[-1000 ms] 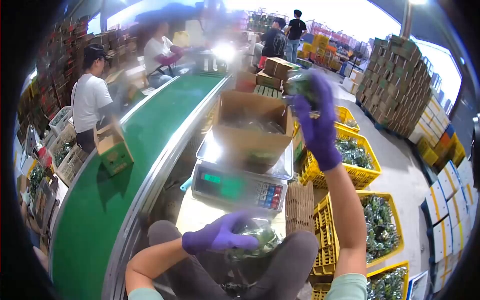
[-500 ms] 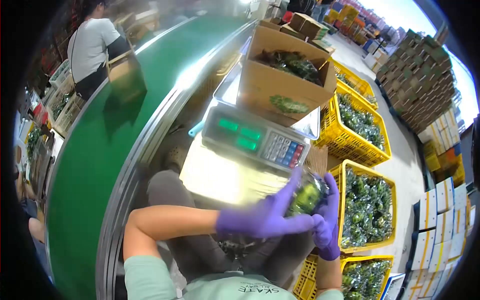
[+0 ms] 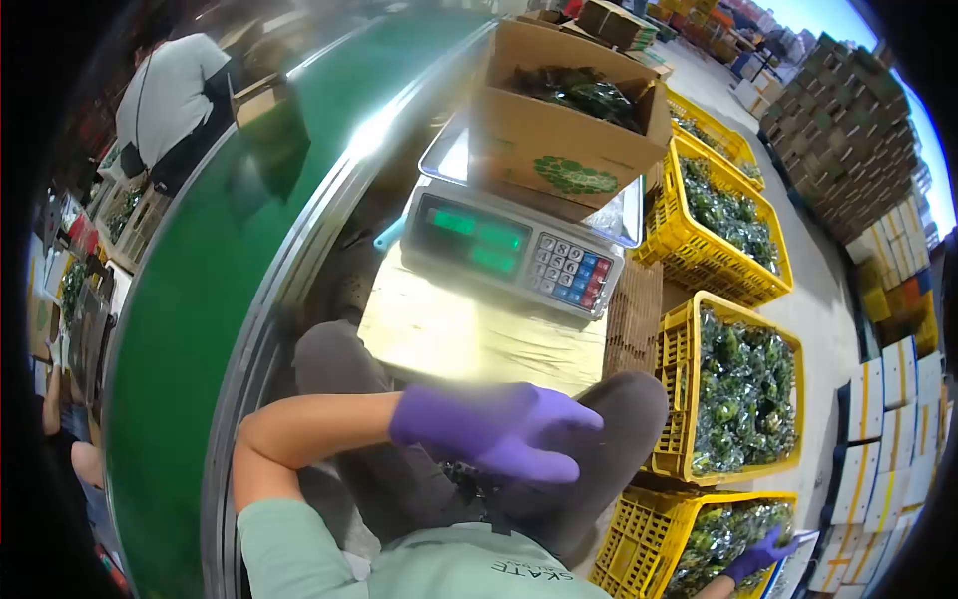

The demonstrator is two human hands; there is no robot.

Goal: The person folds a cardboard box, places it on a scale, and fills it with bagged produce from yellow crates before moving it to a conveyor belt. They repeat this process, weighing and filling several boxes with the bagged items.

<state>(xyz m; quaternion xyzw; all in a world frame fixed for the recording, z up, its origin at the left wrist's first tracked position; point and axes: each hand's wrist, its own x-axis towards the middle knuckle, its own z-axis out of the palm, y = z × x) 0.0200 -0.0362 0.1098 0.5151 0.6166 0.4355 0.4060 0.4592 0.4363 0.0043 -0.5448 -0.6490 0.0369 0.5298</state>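
Note:
My left hand (image 3: 499,429), in a purple glove, hangs over my lap with thumb and fingers apart and nothing between them. At the lower right, my right hand (image 3: 760,554), also purple-gloved, reaches over a yellow crate (image 3: 639,539) of bagged green produce (image 3: 723,544). Its fingers look stretched out above the bags, near the crate's right side. In front of me a digital scale (image 3: 514,250) with a lit green display stands by a pale yellow work surface (image 3: 469,334). On the scale's tray sits an open cardboard box (image 3: 569,130) with dark bagged greens inside.
More yellow crates (image 3: 748,394) of bagged greens line my right side. A green conveyor belt (image 3: 190,399) runs along my left, carrying a cardboard box (image 3: 269,120). Beyond it is another person (image 3: 175,105). Stacked white boxes (image 3: 868,429) and a cardboard stack (image 3: 838,140) stand far right.
Both hands were around a clear-bagged green item; it is out of them now. My right hand has gone down and right to the lower crate. My left hand has moved slightly left.

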